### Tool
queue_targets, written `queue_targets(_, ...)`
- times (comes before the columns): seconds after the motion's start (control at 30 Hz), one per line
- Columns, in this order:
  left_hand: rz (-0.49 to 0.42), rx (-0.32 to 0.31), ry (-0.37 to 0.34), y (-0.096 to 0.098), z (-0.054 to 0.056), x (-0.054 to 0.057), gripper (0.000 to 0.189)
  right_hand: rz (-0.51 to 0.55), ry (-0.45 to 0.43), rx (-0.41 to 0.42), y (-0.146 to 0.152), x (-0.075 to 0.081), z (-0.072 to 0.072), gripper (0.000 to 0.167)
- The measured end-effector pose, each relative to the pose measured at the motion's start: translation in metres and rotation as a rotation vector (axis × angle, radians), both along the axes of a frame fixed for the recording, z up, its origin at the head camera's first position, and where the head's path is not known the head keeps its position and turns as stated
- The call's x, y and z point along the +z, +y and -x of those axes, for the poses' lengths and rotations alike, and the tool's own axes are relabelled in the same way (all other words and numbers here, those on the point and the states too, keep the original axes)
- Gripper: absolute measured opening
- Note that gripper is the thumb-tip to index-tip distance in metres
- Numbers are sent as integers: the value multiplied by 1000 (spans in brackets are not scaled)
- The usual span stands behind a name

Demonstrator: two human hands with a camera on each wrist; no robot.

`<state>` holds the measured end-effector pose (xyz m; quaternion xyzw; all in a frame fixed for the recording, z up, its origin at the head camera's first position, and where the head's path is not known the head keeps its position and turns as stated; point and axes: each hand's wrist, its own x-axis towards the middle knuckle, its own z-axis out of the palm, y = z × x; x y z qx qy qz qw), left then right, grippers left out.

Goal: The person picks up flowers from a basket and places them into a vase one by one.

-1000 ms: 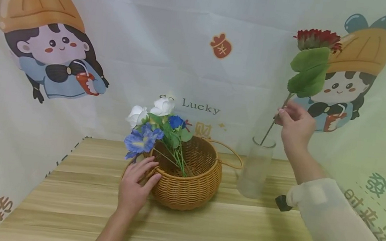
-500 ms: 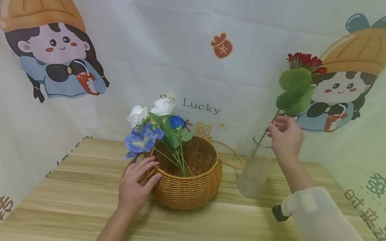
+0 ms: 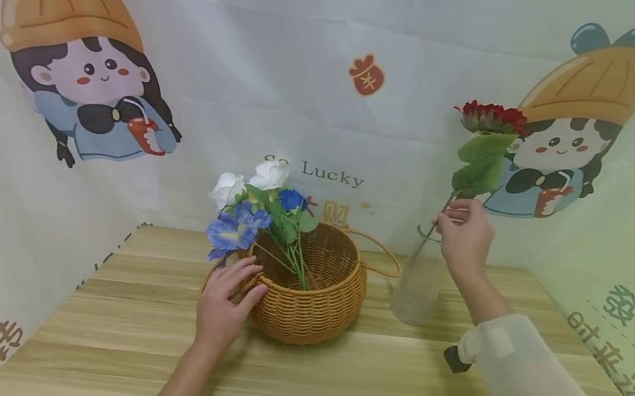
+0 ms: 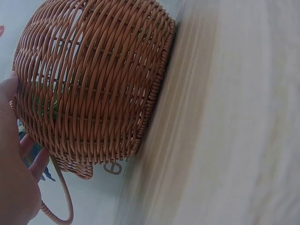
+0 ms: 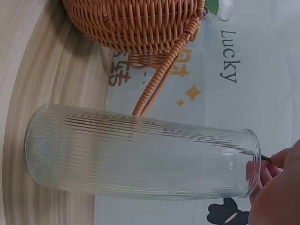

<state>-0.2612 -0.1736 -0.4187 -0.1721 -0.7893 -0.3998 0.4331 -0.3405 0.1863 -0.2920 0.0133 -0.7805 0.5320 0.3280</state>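
- The left hand [image 3: 223, 309] rests with relaxed, spread fingers against the wicker basket [image 3: 310, 303], at its 9 o'clock side on the wooden table [image 3: 128, 333].
- White and blue flowers [image 3: 250, 209] lean out of the basket toward 11 o'clock.
- The ribbed glass vase [image 3: 417, 283] stands upright at the basket's 3 o'clock, near its handle.
- The right hand [image 3: 464, 236] pinches the stem of a red flower [image 3: 490, 117] just above the vase's rim; the stem's lower end sits inside the glass.
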Motion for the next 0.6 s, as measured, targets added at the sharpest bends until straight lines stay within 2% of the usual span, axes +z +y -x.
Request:
queue_targets(0.17,-4,1,-16,1,-1,1,33,-88,24,-74,1,-2,0,20)
queue_targets(0.6,-4,0,-8,1,-1,0,32,-164,36,-63,1,-6,0,26)
